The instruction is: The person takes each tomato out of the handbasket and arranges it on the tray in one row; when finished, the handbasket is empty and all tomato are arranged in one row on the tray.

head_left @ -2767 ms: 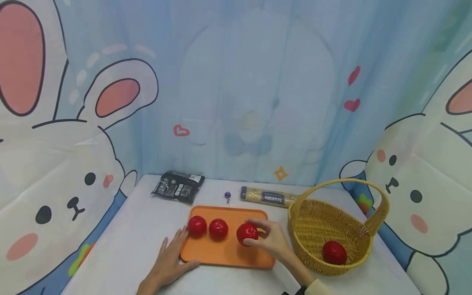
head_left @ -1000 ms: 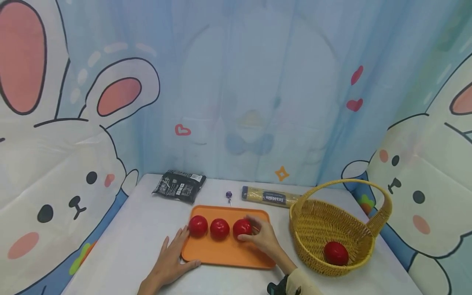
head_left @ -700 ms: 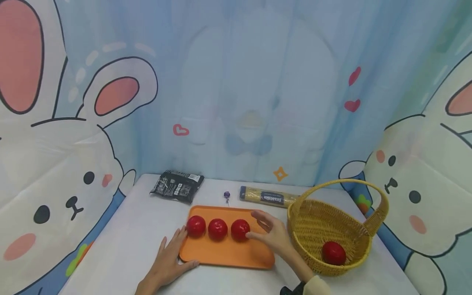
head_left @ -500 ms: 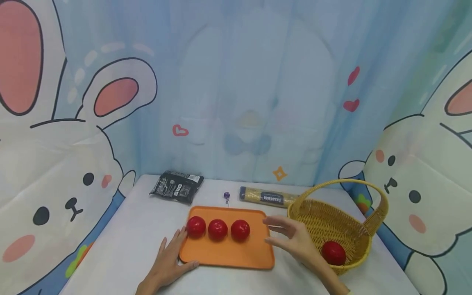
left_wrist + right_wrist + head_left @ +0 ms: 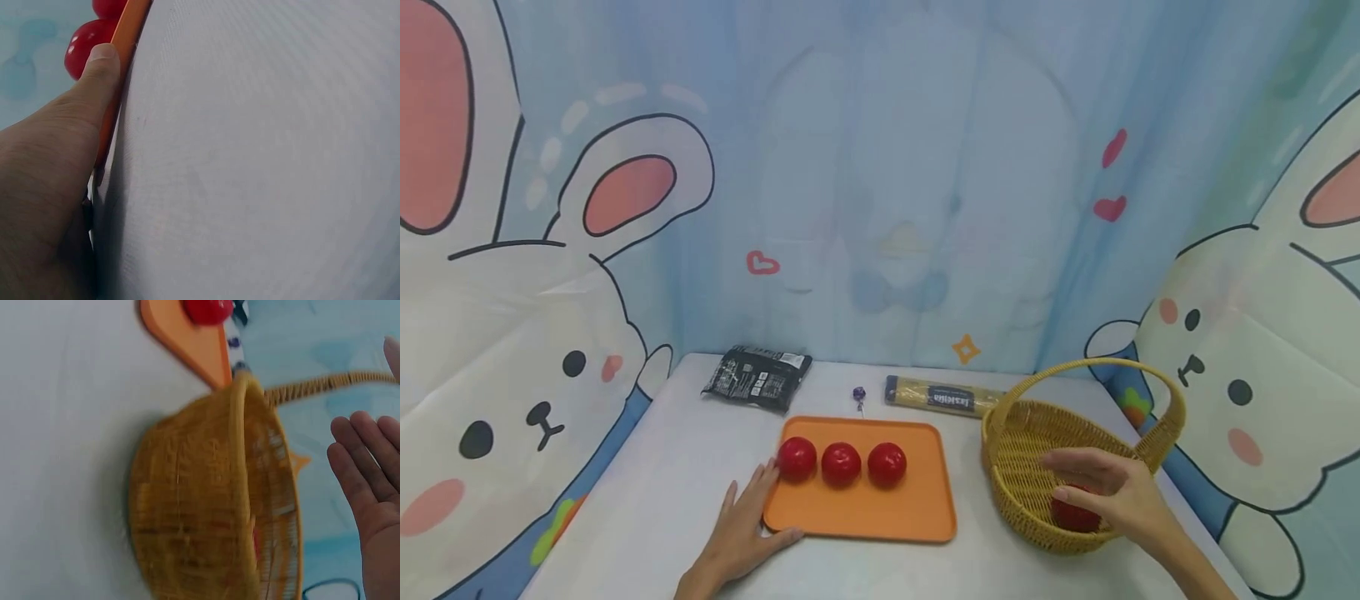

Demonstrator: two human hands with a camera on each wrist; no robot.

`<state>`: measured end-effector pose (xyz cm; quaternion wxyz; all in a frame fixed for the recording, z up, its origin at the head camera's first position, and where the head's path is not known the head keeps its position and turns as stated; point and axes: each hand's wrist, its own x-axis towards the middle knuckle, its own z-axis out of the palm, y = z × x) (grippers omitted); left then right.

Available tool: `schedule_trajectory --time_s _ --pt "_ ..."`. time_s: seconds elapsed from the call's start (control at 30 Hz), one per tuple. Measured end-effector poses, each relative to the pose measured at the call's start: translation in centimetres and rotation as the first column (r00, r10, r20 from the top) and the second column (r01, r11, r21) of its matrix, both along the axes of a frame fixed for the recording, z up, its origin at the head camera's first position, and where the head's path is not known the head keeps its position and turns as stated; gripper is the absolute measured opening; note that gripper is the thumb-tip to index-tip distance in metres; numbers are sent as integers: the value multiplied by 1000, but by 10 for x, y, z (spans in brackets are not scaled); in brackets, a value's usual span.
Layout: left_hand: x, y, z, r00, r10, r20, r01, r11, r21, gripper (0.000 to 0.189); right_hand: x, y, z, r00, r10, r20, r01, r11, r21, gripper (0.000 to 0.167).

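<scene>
Three shiny red apples [image 5: 841,465] stand in a row on the orange tray [image 5: 910,512]. My left hand [image 5: 733,529] rests at the tray's left side, fingers extended by the leftmost apple [image 5: 797,459] and thumb at the front edge; the left wrist view shows the thumb [image 5: 100,69] against the tray's rim. Over the yellow wicker basket [image 5: 1015,492] hovers my right hand [image 5: 1120,496], fingers loosely bent, holding nothing. It partly covers another red apple [image 5: 1067,512] inside the basket. In the right wrist view, the hand's fingers [image 5: 369,456] are spread above the basket's rim.
Behind the tray lie a black packet [image 5: 758,377], a small purple lollipop [image 5: 859,394] and a yellow pack of pasta [image 5: 940,395]. The basket's tall handle [image 5: 1086,363] arches up at the right. A rabbit-print curtain [image 5: 887,167] hangs behind the white table.
My right hand set an apple down at the right end of the row on the tray and let go. It then moved right, to above the basket. My left hand stayed put.
</scene>
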<state>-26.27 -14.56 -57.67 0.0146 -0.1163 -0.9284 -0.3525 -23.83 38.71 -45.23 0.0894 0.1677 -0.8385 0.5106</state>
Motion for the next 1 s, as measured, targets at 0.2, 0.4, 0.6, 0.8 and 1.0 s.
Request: schedule_trajectory --time_s 0.2,0.4,0.6,0.8,1.0 --pt "-2 -1 -1 1000 -1 6 1 1000 -5 112 -11 44 -11 976 -123 182 111 991 72 54" --pt "-1 -2 -1 1000 -1 20 1 1000 -3 112 -31 73 -30 952 -103 288 40 975 217 66" --pt "-1 -2 1 1000 8 20 -8 1000 -5 111 -52 68 -34 966 -137 218 39 916 400 75" --pt "0 -2 1 1000 -5 5 5 1000 7 111 -64 55 -43 968 -209 140 119 870 478 66" --pt "-1 -2 1 1000 8 -3 -8 1000 0 111 -84 49 -36 950 -225 215 84 851 518 60"
